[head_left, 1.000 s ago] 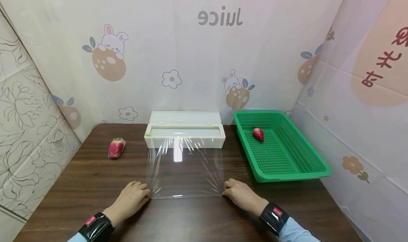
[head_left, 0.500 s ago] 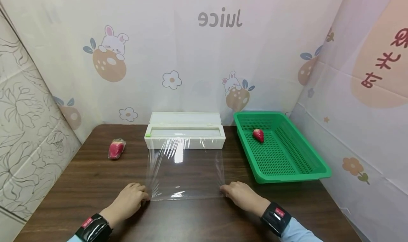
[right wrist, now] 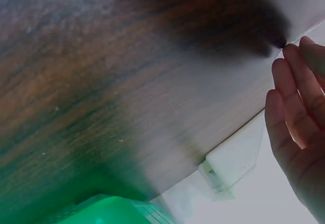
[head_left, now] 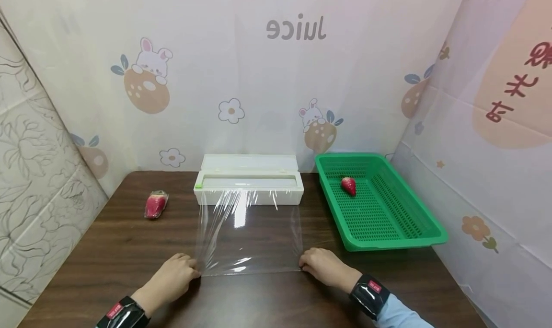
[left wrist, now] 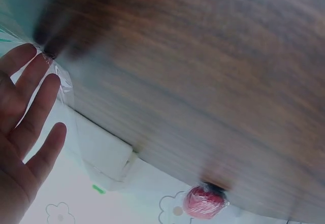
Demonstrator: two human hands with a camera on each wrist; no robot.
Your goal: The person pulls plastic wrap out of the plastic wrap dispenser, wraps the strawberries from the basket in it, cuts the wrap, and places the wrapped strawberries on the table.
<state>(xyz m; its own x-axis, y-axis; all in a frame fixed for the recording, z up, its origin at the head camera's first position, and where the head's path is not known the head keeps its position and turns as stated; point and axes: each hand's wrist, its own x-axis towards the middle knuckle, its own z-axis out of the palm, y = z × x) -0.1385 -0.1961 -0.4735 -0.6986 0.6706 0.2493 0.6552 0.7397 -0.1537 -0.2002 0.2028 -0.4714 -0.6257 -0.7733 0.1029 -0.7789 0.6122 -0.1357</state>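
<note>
A sheet of clear plastic wrap (head_left: 254,237) stretches from a white wrap dispenser (head_left: 247,196), its lid raised, toward the front of the table. My left hand (head_left: 174,277) pinches the near left corner of the film between thumb and index finger; in the left wrist view the other fingers (left wrist: 43,102) are spread. The near right corner is pinched by my right hand (head_left: 325,266), whose fingertips (right wrist: 289,51) meet the film's edge in the right wrist view. Left of the dispenser lies a strawberry wrapped in film (head_left: 156,204).
A green plastic basket (head_left: 388,246) stands at the right, with one bare strawberry (head_left: 348,186) inside. The dark wooden table (head_left: 241,304) ends at a printed cloth backdrop (head_left: 258,69) behind and at the sides.
Both hands still hold the film's corners. The left hand has shifted slightly left, and the creases in the sheet have changed. The view has tilted a little.
</note>
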